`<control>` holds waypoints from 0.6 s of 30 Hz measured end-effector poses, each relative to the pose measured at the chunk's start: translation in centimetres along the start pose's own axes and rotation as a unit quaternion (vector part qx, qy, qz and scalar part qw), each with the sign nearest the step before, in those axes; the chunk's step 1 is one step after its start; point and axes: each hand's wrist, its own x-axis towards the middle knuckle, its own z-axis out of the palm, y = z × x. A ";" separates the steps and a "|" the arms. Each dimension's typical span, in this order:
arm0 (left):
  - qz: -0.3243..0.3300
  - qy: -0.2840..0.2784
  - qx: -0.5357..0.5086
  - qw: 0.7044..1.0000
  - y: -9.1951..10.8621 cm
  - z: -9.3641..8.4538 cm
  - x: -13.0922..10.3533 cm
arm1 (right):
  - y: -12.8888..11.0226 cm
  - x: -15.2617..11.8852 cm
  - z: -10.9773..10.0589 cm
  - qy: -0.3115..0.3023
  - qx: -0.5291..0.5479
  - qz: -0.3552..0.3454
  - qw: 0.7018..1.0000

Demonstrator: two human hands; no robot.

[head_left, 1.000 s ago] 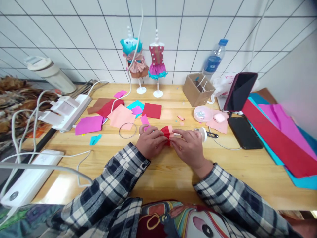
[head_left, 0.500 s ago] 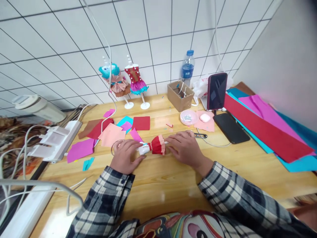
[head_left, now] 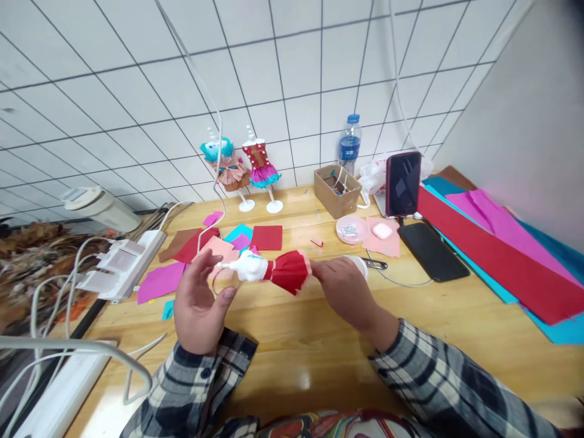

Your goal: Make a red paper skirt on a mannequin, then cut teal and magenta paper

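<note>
A small white dress-form mannequin [head_left: 252,267] lies sideways in the air over the table, its neck end pointing left. Round its lower part is a red paper skirt [head_left: 288,271] with a pale pink edge. My right hand [head_left: 345,288] is closed on the mannequin's stand by the skirt's hem, and the round white base shows partly behind the knuckles. My left hand [head_left: 201,302] is open, thumb and fingers apart around the neck end. A ring-shaped roll [head_left: 215,286] shows partly behind the left thumb.
Two dressed mannequins [head_left: 264,170] stand by the tiled wall. Further right are a cardboard box [head_left: 336,191], a water bottle [head_left: 350,146], a pink dish of beads [head_left: 352,230], scissors [head_left: 376,264] and phones [head_left: 431,250]. Coloured paper [head_left: 267,238] lies about; a power strip [head_left: 123,267] and cables are left.
The mannequin has been lifted and turned, its skirt now showing more fully. My left hand has loosened and opened leftward, while my right hand has closed on the stand.
</note>
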 end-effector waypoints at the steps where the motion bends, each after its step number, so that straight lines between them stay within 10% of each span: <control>1: -0.032 0.014 -0.078 0.996 0.8 0.2 -0.2 | -0.6 -0.1 -0.1 0.008 0.031 0.007 0.999; 7: -0.144 -0.084 -0.256 0.952 3.1 1.9 -1.4 | -3.4 -0.8 0.4 0.016 0.227 0.059 0.972; 18: -0.203 -0.067 -0.198 0.957 4.5 1.7 -1.9 | -2.9 -1.0 1.0 -0.079 0.293 0.010 0.953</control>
